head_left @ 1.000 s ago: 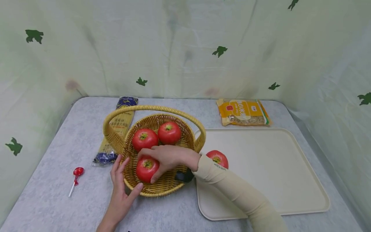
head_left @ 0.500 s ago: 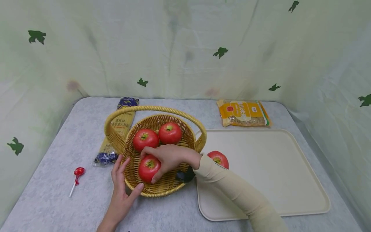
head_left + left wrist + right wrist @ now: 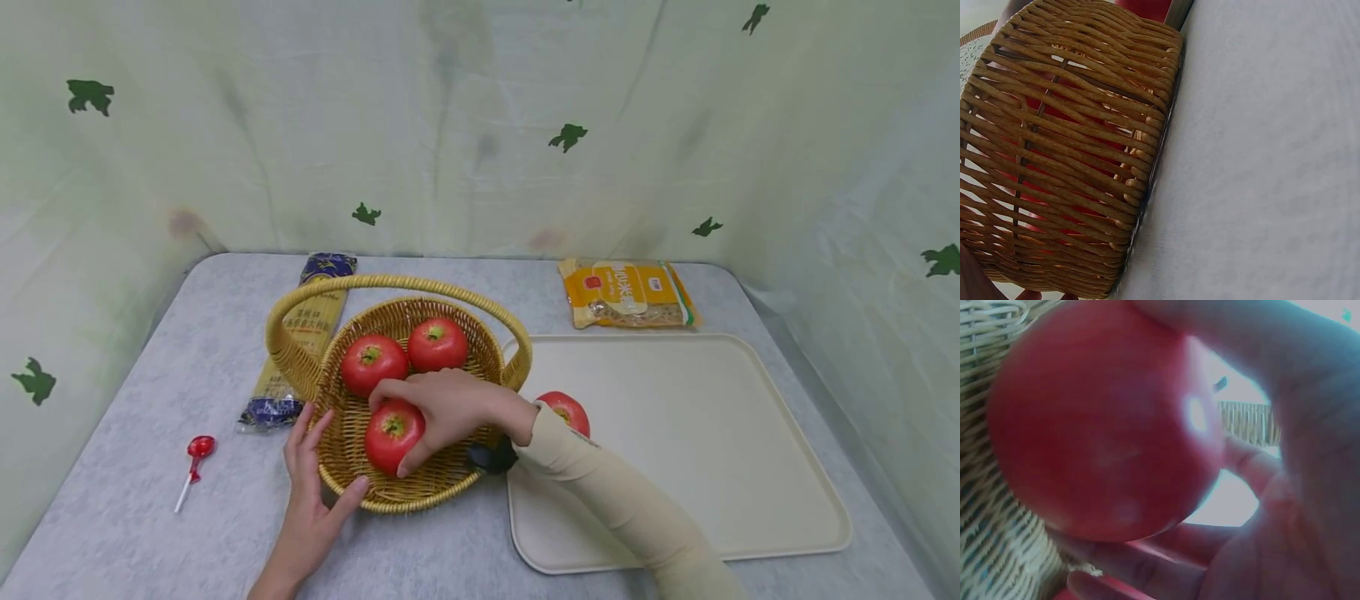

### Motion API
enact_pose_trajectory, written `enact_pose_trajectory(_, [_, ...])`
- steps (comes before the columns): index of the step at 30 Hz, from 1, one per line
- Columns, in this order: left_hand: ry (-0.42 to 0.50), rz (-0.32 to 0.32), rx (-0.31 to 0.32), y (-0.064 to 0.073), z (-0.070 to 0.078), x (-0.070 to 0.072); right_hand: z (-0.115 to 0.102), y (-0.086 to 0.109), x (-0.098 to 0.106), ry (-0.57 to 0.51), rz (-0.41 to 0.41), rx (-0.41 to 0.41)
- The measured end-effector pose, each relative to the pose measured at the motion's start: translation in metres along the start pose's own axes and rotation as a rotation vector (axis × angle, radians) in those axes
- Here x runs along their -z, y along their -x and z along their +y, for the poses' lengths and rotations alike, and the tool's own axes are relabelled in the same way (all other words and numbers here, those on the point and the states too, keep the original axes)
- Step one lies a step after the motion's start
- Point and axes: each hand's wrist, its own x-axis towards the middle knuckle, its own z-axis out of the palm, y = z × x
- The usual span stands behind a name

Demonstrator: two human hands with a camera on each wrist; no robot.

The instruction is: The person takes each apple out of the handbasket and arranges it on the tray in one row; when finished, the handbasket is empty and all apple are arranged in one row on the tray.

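Observation:
In the head view my right hand (image 3: 442,410) reaches into a wicker basket (image 3: 405,505) and grips a red apple (image 3: 393,438), thumb on its near side and fingers on its far side. The right wrist view shows this apple (image 3: 1104,425) large between thumb and fingers, beside the woven wall. Behind it in the basket lie two more apples, one on the left (image 3: 373,365) and one on the right (image 3: 437,343). My left hand (image 3: 309,492) touches the basket's left front, its fingers spread and extended along the side and its thumb at the front rim.
A cream tray (image 3: 675,450) lies right of the basket, with a red apple (image 3: 567,412) partly hidden behind my right sleeve. A spaghetti packet (image 3: 300,342) lies behind the basket's left side, a yellow food bag (image 3: 628,293) at the back, and a red lollipop (image 3: 199,447) at left.
My right hand and the apple it grips have shifted slightly to the right inside the basket. The left hand and the basket stay in place.

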Motion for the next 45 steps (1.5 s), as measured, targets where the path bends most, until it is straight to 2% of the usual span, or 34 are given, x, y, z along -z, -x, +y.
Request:
enact_pose_trajectory(7, [-0.004, -0.002, -0.004, 0.0, 0.0, 0.001, -0.007, 0.016, 0.003, -0.148, 0.121, -0.031])
enact_pose_trajectory(16, [-0.017, 0.001, -0.023, 0.001, -0.002, 0.002, -0.016, 0.034, 0.001, -0.247, 0.295, -0.016])
enact_pose_trajectory(24, [-0.008, -0.003, -0.005, 0.001, -0.001, 0.002, -0.021, 0.048, -0.005, -0.29, 0.49, 0.054])
enact_pose_trajectory(40, [0.001, 0.003, 0.01, 0.001, 0.0, 0.0, -0.029, 0.094, -0.013, -0.413, 0.735, 0.089])
enact_pose_trajectory(45, [0.001, 0.006, 0.005, 0.001, 0.0, -0.001, -0.029, 0.112, -0.013, -0.407, 0.815, 0.104])
